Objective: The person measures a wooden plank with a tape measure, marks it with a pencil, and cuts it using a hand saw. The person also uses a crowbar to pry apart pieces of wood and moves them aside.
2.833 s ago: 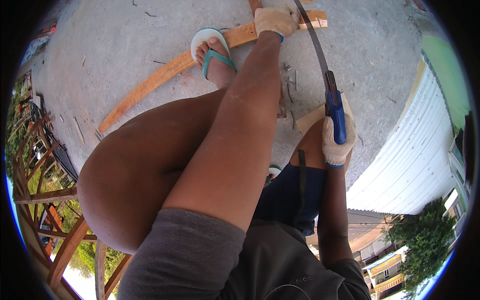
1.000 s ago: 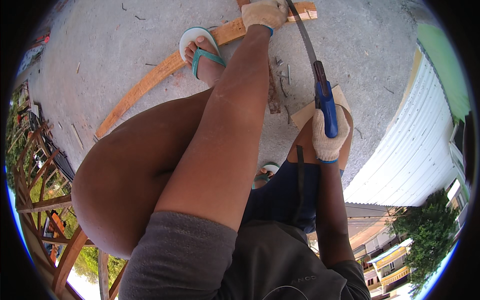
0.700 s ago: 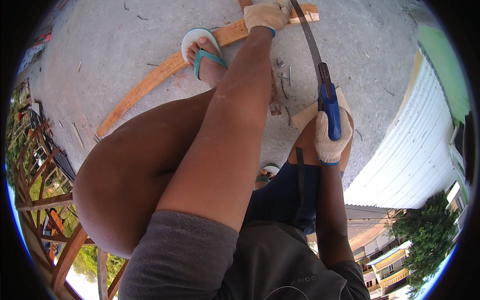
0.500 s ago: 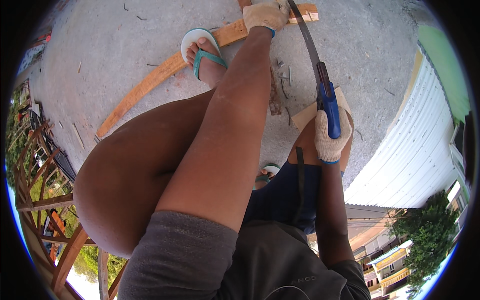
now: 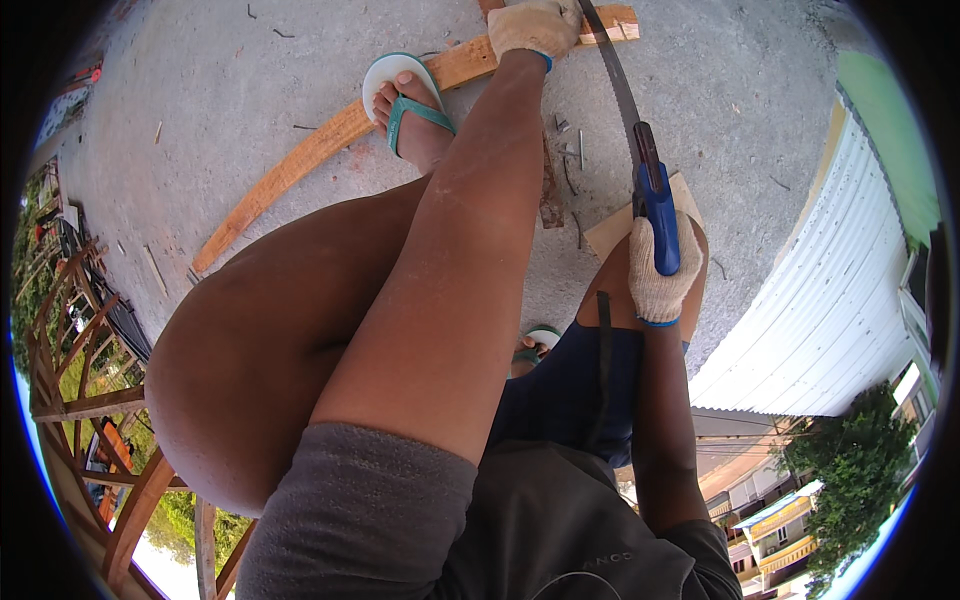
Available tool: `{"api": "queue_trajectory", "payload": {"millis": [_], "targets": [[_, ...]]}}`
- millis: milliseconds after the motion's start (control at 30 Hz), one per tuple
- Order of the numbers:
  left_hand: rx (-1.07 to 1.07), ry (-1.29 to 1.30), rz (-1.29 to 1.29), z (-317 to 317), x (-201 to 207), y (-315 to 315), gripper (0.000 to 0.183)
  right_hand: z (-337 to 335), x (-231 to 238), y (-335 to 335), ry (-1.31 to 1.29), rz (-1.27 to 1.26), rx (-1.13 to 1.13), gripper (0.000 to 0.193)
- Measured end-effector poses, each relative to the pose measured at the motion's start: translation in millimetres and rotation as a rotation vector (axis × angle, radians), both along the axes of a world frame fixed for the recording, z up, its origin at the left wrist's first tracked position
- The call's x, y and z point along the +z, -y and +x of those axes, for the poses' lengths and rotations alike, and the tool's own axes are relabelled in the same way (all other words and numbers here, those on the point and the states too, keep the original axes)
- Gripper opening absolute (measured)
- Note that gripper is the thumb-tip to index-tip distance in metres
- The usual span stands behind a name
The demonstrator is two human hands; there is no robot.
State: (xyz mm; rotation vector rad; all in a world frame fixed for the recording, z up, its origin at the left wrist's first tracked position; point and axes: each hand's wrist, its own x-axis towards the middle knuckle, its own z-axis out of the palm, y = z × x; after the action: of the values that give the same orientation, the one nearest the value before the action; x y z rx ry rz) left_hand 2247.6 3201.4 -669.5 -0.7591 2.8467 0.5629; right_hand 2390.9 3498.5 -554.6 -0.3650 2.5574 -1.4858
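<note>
A hand saw [image 5: 658, 215] with a blue handle is held in my gloved right hand [image 5: 660, 280], closed around the grip beside my right knee. Its long blade runs up and away, crossing a wooden plank [image 5: 300, 167] near the plank's right end. Just left of the blade, my gloved left hand [image 5: 532, 30] is closed over the plank; its fingertips are partly hidden. My foot in a white and green flip-flop [image 5: 420, 117] stands against the plank left of that hand. Whether the teeth have cut into the wood cannot be made out.
Nails and scraps [image 5: 570, 165] litter the concrete floor [image 5: 740, 130]. A narrow dark wood strip [image 5: 551, 185] lies between my legs, and a pale flat piece [image 5: 610, 232] beside my right knee. White corrugated sheeting [image 5: 820, 310] borders the right; wooden framing [image 5: 140, 510] stands lower left.
The saw and my right hand have shifted very slightly away from me. My left hand and the plank look nearly the same.
</note>
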Motion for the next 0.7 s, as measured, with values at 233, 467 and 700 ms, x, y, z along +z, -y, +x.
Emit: {"api": "queue_trajectory", "payload": {"millis": [233, 467, 700], "targets": [[-0.029, -0.05, -0.016, 2, 5, -1, 0.055, 4, 16, -1, 0.044, 0.071, 0.038, 0.027], [-0.014, -0.038, -0.038, 2, 6, -3, 0.057, 2, 25, -5, 0.066, 0.088, 0.061, 0.031], [-0.009, 0.025, -0.021, 2, 1, -5, 0.058, 0, 37, 5, -0.022, 0.164, 0.067, 0.031]]}}
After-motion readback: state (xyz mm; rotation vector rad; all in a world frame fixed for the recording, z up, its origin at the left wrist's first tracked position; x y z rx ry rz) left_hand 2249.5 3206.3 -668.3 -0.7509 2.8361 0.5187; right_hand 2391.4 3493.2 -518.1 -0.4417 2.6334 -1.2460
